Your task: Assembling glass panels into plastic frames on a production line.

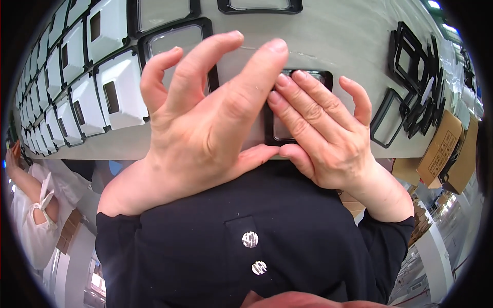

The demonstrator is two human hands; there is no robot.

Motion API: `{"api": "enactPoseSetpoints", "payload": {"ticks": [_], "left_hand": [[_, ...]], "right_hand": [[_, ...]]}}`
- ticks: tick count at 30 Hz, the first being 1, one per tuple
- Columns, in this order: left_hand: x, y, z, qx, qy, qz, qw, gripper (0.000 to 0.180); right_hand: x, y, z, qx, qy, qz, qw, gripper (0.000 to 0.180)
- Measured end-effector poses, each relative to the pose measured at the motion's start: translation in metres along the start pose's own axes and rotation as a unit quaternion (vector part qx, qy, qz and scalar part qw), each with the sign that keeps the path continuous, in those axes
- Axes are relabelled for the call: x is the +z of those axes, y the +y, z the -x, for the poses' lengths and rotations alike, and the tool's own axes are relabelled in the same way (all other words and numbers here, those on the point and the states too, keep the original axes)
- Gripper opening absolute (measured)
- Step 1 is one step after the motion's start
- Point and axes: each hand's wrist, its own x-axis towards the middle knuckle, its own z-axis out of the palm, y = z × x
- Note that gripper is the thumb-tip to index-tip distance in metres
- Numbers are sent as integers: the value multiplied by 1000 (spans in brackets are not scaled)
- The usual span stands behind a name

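My left hand (205, 115) is raised above the table with its fingers stretched and spread; no object shows in it. Its thumb tip comes close to the thumb of my right hand (326, 120). The right hand lies flat-fingered over a black rectangular frame (328, 78) with a clear pane, several fingers side by side and the little finger apart. Both hands hide much of this frame, and contact with it is hard to judge. Behind my left fingers sits another black frame (207, 31) with a clear pane, partly covered.
Rows of white housings (120, 92) with dark openings and black rims fill the table's left side. More black frames (259, 10) lie at the far edge; others are piled (418, 77) at right, above an open cardboard box (439, 149). A person's white sleeve (38, 205) shows at left.
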Motion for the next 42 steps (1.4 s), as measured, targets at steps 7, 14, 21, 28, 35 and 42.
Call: {"api": "enactPoseSetpoints", "payload": {"ticks": [7, 14, 21, 28, 35, 42], "left_hand": [[-4, -5, 1, 2, -44, -12, 999, 95], [-4, -4, -4, 2, -64, -26, 998, 94], [-4, -2, -13, 27, -47, 18, 998, 86], [-9, 11, -3, 25, -82, 5, 996, 68], [-16, 5, 20, 38, 67, -18, 997, 51], [-10, -3, 20, 80, 108, 0, 991, 35]], "right_hand": [[1, -1, 1, 14, -37, -50, 998, 68], [-2, -4, 27, 35, -44, -3, 998, 66], [-7, -5, 17, 35, 7, -20, 999, 47], [-8, -12, 23, 82, 9, 16, 996, 51], [-18, 49, -5, 116, 32, 154, 981, 48], [-23, 121, -92, 169, 89, 135, 972, 24]]}}
